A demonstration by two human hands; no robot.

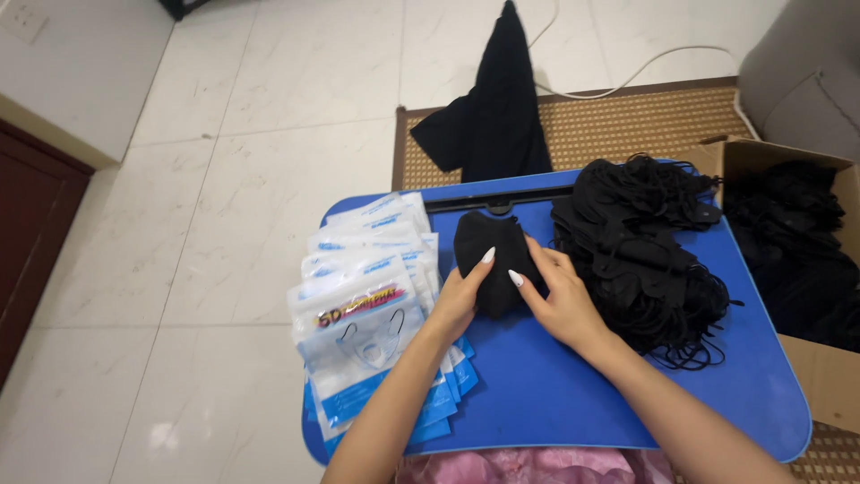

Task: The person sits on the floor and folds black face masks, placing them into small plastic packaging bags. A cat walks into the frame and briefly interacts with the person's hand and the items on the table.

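Note:
A small stack of folded black face masks [488, 249] lies on a blue lap tray [555, 394]. My left hand [461, 300] grips its left side and my right hand [557, 300] presses on its right side. To my left, touching my forearm, a fanned pile of clear and blue mask packets [363, 305] covers the tray's left part. A big loose heap of black masks [640, 255] with ear loops sits just right of my right hand.
A cardboard box [806, 358] holding more black masks stands at the right. Beyond the tray, a black cloth [497, 108] lies on a woven mat [627, 125]. A white cable [627, 72] crosses the tiled floor. Pink fabric [528, 466] shows at the bottom edge.

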